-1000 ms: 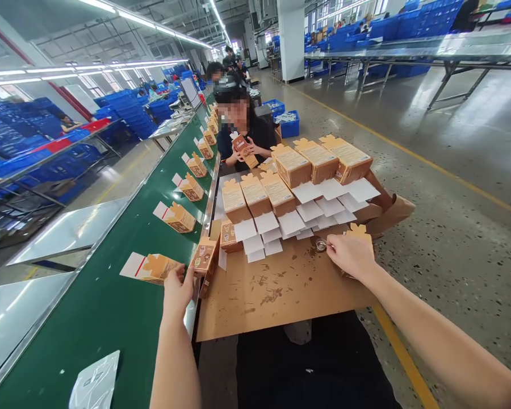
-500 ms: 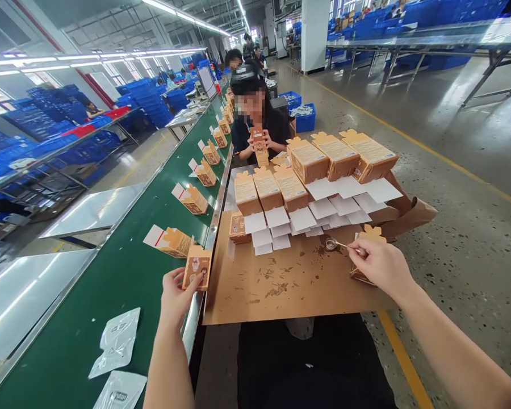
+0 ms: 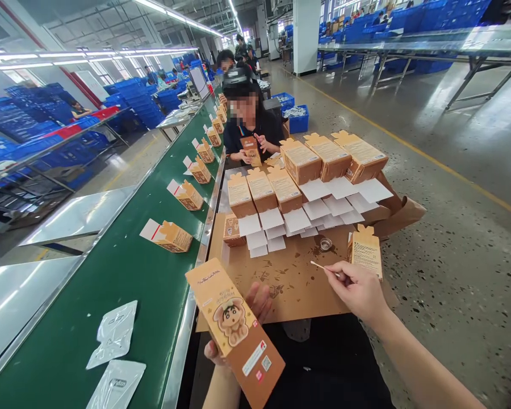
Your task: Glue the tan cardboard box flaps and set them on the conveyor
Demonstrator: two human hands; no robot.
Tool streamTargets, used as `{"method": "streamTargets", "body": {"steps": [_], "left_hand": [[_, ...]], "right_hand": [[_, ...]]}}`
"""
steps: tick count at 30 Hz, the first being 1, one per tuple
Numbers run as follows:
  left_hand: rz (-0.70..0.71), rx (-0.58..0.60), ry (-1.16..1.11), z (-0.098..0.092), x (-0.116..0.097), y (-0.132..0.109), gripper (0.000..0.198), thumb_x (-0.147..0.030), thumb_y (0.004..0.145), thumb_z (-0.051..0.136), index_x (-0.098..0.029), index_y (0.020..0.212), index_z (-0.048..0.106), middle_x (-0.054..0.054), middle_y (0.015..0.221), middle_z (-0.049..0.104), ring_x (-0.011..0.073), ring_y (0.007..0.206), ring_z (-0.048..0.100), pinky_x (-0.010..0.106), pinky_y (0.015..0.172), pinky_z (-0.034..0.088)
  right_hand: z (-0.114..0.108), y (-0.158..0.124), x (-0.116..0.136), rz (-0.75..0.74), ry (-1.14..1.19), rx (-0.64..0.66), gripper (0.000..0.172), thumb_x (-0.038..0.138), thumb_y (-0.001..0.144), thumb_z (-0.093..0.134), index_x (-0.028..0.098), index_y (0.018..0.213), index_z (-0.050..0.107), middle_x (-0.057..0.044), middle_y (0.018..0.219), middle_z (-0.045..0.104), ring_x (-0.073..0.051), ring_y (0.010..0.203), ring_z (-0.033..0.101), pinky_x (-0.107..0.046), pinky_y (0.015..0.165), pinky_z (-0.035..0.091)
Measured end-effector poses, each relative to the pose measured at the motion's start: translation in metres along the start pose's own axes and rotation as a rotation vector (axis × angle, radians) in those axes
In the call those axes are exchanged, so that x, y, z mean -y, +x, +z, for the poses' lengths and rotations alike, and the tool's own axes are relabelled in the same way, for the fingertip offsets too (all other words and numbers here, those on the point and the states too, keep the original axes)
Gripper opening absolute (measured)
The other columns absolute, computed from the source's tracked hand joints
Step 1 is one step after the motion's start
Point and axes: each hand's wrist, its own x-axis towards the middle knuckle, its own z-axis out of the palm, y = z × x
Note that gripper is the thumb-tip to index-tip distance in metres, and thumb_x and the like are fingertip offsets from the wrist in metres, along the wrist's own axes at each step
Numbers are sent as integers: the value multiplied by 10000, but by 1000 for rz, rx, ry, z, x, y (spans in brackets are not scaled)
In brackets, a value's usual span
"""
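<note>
A brown and yellow cardboard box (image 3: 235, 332) with a cartoon figure on its face is held tilted in my left hand (image 3: 255, 307), whose fingers and thumb grip its edges. My right hand (image 3: 357, 287) pinches a thin cotton swab (image 3: 317, 264), its white tip pointing left over the cardboard sheet. Beyond the tip, a small clear round dish (image 3: 325, 244) stands on the sheet amid dark wet spots. Close behind my right hand is an upright box (image 3: 366, 253) with printed text and a scalloped top flap.
Stacked boxes (image 3: 287, 190) with white flaps cover the back of the cardboard sheet (image 3: 255, 278). On the left, a green conveyor (image 3: 111, 284) carries a row of open boxes (image 3: 174, 236) and silver pouches (image 3: 118, 329). Across the stack sits a co-worker (image 3: 253, 133) holding a box.
My left hand has brought the box from the conveyor's edge towards me and turned it. My right hand has drawn the swab back from the dish, leftward and nearer.
</note>
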Motion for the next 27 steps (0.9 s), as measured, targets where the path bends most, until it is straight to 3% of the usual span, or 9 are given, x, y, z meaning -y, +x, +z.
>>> {"method": "streamTargets", "body": {"steps": [4, 7, 10, 12, 14, 17, 21, 24, 27], "left_hand": [[197, -187, 134, 16, -9, 18, 1380, -1290, 467, 591, -464, 1564, 731, 170, 1505, 753, 509, 1407, 751, 696, 1108, 687], [143, -171, 216, 19, -38, 31, 1484, -1271, 356, 690, -454, 1593, 712, 132, 1353, 766, 446, 1281, 770, 649, 1112, 695], [67, -242, 276, 17, -51, 34, 1198, -1085, 550, 909, -427, 1539, 757, 114, 1376, 812, 432, 1349, 766, 634, 1191, 669], [62, -328, 336, 16, -46, 33, 1026, -952, 638, 983, -403, 1482, 790, 113, 1409, 838, 438, 1430, 756, 628, 1235, 648], [66, -367, 432, 15, -35, 32, 992, -865, 630, 1043, -341, 1440, 812, 135, 1420, 855, 450, 1484, 746, 634, 1289, 611], [83, -375, 574, 17, -25, 34, 953, -756, 626, 1111, -230, 1370, 831, 191, 1412, 869, 465, 1471, 772, 645, 1320, 584], [51, -336, 677, 23, -30, 43, 945, -737, 579, 1137, -170, 1279, 851, 227, 1336, 891, 486, 1403, 818, 634, 1265, 636], [19, -302, 697, 30, -32, 46, 919, -712, 607, 1135, -169, 1290, 843, 232, 1340, 893, 470, 1339, 853, 627, 1230, 664], [95, -339, 730, 38, -23, 43, 911, -689, 659, 1116, -184, 1346, 795, 229, 1381, 881, 453, 1325, 860, 622, 1216, 675]], "right_hand": [[5, -13, -1, 58, 52, 20, 470, 603, 1058, 721, 244, 774, 823, 18, 574, 543, -170, 533, 490, -321, 534, 449], [4, -23, -9, 75, 67, 10, 471, 622, 1050, 729, 255, 773, 831, 13, 596, 568, -172, 540, 505, -316, 535, 460], [8, -37, -13, 91, 80, 32, 442, 601, 1069, 712, 273, 800, 835, 5, 603, 599, -188, 546, 534, -325, 541, 484], [20, -48, -11, 89, 89, 73, 416, 552, 1098, 678, 287, 818, 834, -2, 605, 624, -203, 541, 558, -337, 537, 490], [41, -58, -5, 43, 85, 120, 388, 480, 1125, 646, 295, 839, 830, 1, 622, 659, -200, 533, 581, -329, 538, 483], [83, -66, 3, -120, 25, 183, 313, 299, 1119, 637, 279, 858, 807, 22, 646, 686, -164, 546, 604, -284, 607, 481], [127, -64, 2, -234, -87, 285, 284, 133, 1013, 667, 259, 758, 689, 36, 632, 643, -146, 579, 572, -274, 663, 414], [136, -58, -6, -230, -147, 320, 278, 107, 987, 660, 258, 754, 651, 32, 649, 651, -152, 600, 561, -291, 656, 367], [127, -54, -13, -209, -144, 298, 266, 126, 1019, 629, 258, 793, 681, 27, 664, 677, -155, 611, 584, -286, 657, 382]]}}
